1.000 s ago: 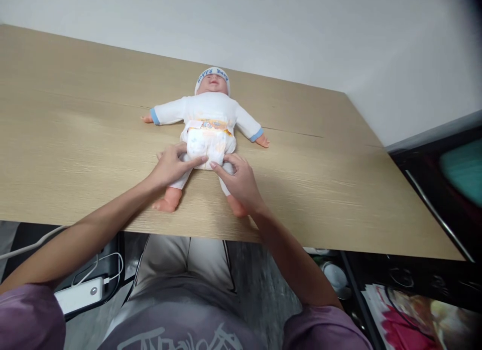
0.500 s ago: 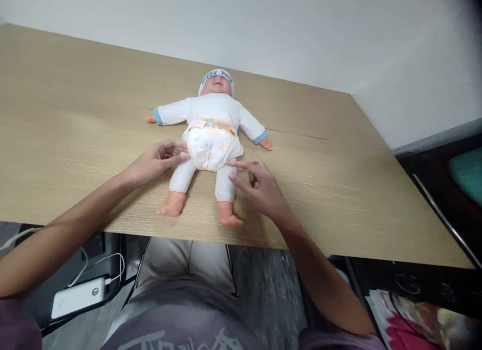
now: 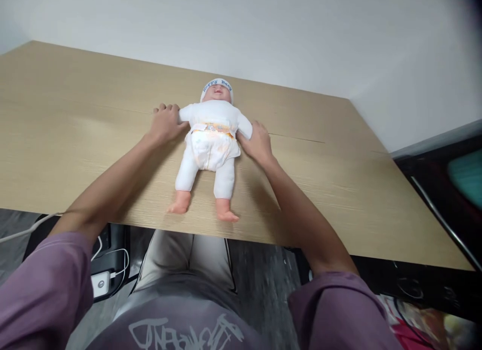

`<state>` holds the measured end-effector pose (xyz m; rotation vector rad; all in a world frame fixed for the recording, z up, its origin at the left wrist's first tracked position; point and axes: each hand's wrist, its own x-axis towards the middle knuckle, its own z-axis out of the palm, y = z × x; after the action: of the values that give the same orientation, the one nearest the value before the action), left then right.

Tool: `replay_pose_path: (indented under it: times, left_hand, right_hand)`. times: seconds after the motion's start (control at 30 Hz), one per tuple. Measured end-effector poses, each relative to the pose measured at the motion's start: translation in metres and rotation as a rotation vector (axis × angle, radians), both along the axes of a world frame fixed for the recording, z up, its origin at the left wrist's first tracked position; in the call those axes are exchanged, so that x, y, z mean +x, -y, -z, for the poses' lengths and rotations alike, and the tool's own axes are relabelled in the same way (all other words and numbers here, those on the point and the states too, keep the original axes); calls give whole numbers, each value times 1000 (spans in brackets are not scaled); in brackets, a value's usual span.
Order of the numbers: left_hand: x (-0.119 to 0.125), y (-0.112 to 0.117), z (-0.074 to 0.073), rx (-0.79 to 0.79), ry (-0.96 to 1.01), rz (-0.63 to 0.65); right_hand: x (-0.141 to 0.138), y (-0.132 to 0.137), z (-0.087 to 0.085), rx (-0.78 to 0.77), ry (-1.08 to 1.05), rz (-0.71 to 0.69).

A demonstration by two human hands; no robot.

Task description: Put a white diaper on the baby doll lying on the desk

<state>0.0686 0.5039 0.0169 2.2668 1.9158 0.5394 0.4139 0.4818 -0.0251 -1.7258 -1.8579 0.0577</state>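
A baby doll (image 3: 216,111) in white clothes lies on its back on the wooden table (image 3: 94,154), feet toward me. Around its hips is a diaper (image 3: 211,149) with an orange printed waistband, and a white cap (image 3: 217,83) with blue lettering covers its head. My left hand (image 3: 165,123) is wrapped round the doll's arm on the left, hiding its cuff and hand. On the other side my right hand (image 3: 256,141) grips the doll's other arm, whose end is also hidden behind my fingers.
A white power bank (image 3: 100,284) with a cable rests on a black surface below the table's front edge at left. At the far right stands a black-framed object (image 3: 444,189). Colourful items (image 3: 414,320) lie low at the right. A pale wall (image 3: 241,33) rises behind the table.
Both my hands have moved up from beside the diaper and legs to the doll's two arms and closed round them. The doll's legs have shifted slightly.
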Motion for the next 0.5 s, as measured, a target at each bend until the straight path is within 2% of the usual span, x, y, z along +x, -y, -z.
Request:
replay_pose_path:
  times: [0.1, 0.17, 0.2, 0.27, 0.37, 0.43, 0.5]
  left_hand:
    - [7, 11, -12, -16, 128, -53]
    - [6, 41, -23, -6, 251, -50]
    - [4, 65, -29, 2, 302, -40]
    - [-1, 127, -39, 12, 360, -8]
    - [-8, 250, -41, -87, 316, 37]
    - [-13, 336, -27, -199, 310, 125]
    - [-19, 415, -2, -327, 340, 188]
  right_hand:
    - [-9, -4, -9, -9, -79, 32]
    - [-5, 13, -21, 30, -126, -9]
    - [-1, 28, -29, 47, -144, -50]
    - [10, 70, -48, 69, -165, -155]
    - [27, 157, -81, 51, -148, -304]
    - [34, 222, -99, 10, -124, -386]
    - [33, 285, -107, -86, -101, -461]
